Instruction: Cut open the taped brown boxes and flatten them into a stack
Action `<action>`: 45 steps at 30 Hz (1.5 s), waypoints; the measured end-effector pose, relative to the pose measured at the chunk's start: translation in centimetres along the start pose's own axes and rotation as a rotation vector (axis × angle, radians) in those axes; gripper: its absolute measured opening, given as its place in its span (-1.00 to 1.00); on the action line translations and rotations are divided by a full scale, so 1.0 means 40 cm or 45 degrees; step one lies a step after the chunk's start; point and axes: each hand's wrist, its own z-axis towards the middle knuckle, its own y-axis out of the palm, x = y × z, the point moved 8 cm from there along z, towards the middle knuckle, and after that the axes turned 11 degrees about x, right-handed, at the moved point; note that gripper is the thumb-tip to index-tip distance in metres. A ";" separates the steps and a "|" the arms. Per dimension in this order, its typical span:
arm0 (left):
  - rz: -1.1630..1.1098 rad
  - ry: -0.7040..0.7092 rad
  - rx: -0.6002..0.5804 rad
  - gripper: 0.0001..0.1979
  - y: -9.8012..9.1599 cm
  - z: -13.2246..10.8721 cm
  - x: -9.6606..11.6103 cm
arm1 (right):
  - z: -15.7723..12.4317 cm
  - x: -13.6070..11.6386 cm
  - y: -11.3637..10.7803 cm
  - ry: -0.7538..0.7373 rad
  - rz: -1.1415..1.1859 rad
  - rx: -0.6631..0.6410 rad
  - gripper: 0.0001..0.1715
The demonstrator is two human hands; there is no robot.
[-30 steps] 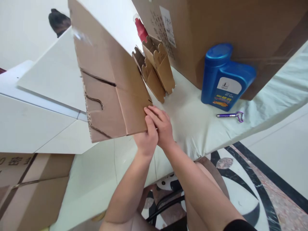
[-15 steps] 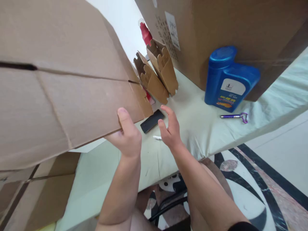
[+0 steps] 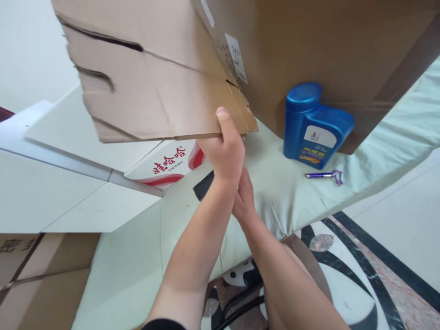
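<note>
A large flattened cardboard sheet (image 3: 137,91) with slots and a ragged left edge is lifted over the table. My left hand (image 3: 225,151) is closed on its lower edge, thumb on top and the other fingers underneath. Just behind and below my left wrist is my right hand (image 3: 244,197); its fingers are mostly hidden, so its grip does not show. A black phone (image 3: 203,185) lies on the pale green cloth beside my left forearm, partly covered by it.
A blue jug-shaped bottle (image 3: 314,128) and a purple pen (image 3: 319,175) are on the right. Behind them stands a big brown carton (image 3: 309,41). White panels (image 3: 113,197) and a red-and-white printed box (image 3: 165,162) are at left, with cardboard (image 3: 58,275) below.
My left hand has carried the cardboard sheet to the right and up, uncovering the white panels and printed box. It now covers the small cardboard holders. My right hand has slipped behind my left wrist.
</note>
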 end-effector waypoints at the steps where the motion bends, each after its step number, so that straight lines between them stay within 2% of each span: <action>1: -0.009 -0.022 -0.031 -0.62 0.014 -0.002 -0.014 | 0.003 0.008 -0.003 0.059 -0.001 0.012 -0.66; 4: 0.004 -0.055 -0.073 -0.62 0.047 -0.006 -0.039 | 0.004 0.029 -0.012 0.210 -0.007 0.045 -0.65; 9: 0.102 0.019 -0.072 -0.67 0.078 -0.010 -0.042 | -0.009 0.047 -0.031 0.403 -0.002 0.107 -0.62; 13: 0.205 0.004 -0.150 -0.67 0.106 -0.017 -0.081 | 0.000 0.047 -0.048 0.395 -0.068 0.131 -0.64; 16: 0.282 -0.034 -0.229 -0.75 0.128 -0.026 -0.116 | 0.011 0.053 -0.059 0.403 -0.066 0.160 -0.65; 20: 0.447 -0.104 -0.329 -0.82 0.150 -0.042 -0.136 | 0.015 0.064 -0.070 0.464 -0.072 0.218 -0.68; 25: 0.610 -0.254 -0.398 -0.77 0.149 -0.060 -0.152 | 0.016 0.078 -0.081 0.566 -0.149 0.285 -0.74; 30: 0.638 -0.308 -0.402 -0.89 0.148 -0.062 -0.186 | 0.007 0.135 -0.080 1.014 0.325 0.508 -0.68; 32: 0.624 -0.319 -0.406 -0.93 0.153 -0.063 -0.207 | 0.008 0.146 -0.081 1.128 0.447 0.587 -0.65; 36: 0.642 -0.403 -0.405 -0.92 0.155 -0.066 -0.254 | 0.013 0.146 -0.096 1.176 0.541 0.698 -0.62; 41: 0.646 -0.603 -0.423 -0.83 0.140 -0.077 -0.306 | 0.019 0.141 -0.099 1.193 0.647 0.724 -0.63; 45: 0.669 -0.643 -0.413 -0.73 0.121 -0.083 -0.336 | 0.030 0.143 -0.098 1.225 0.704 0.733 -0.71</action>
